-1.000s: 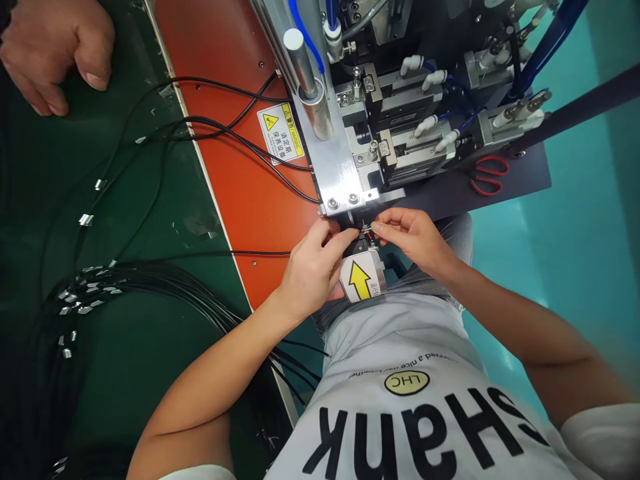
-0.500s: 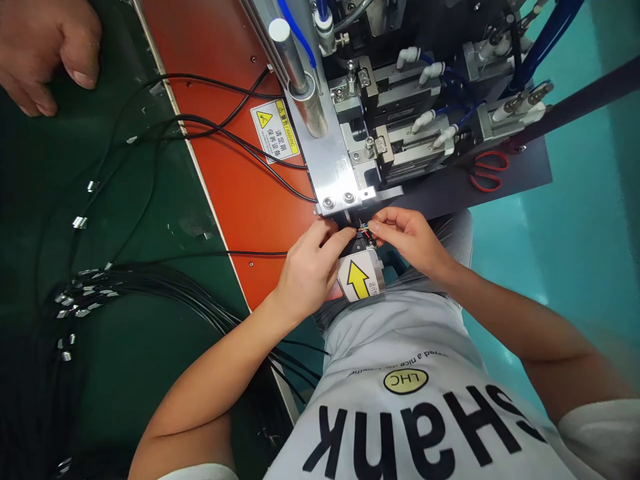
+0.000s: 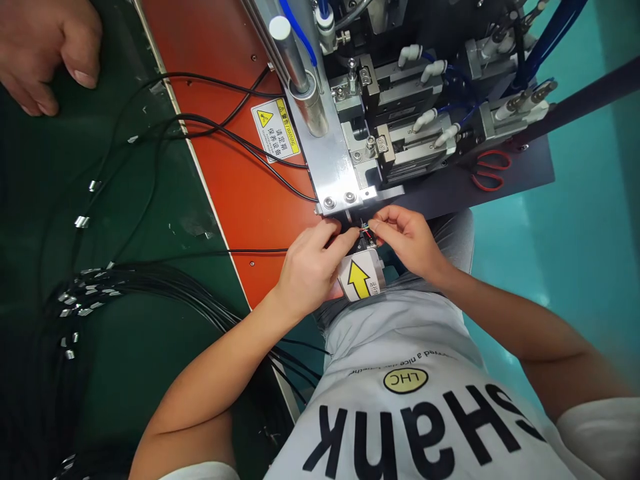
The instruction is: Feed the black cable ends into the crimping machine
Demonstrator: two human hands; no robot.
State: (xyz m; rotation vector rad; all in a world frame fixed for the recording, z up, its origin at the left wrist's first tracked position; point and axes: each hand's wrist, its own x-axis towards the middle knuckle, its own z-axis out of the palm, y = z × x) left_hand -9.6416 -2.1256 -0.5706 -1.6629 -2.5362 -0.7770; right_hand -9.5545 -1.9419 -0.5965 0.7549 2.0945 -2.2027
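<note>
My left hand (image 3: 311, 267) is closed in a pinch on the end of a black cable (image 3: 250, 251) that runs in from the left over the orange plate. My right hand (image 3: 407, 237) pinches the thin coloured wire ends (image 3: 365, 231) sticking out of that cable. Both hands meet just below the front edge of the metal machine (image 3: 345, 167). A small block with a yellow arrow label (image 3: 361, 279) sits right under my hands.
A bundle of black cables with metal ends (image 3: 90, 293) lies on the green mat at left. Another person's hand (image 3: 47, 47) rests at the top left. Red scissors (image 3: 490, 170) lie on the machine's dark base. A warning sticker (image 3: 277, 130) is on the orange plate.
The view has shifted slightly. My hands stay pinched together at the cable end, with only small finger movement.
</note>
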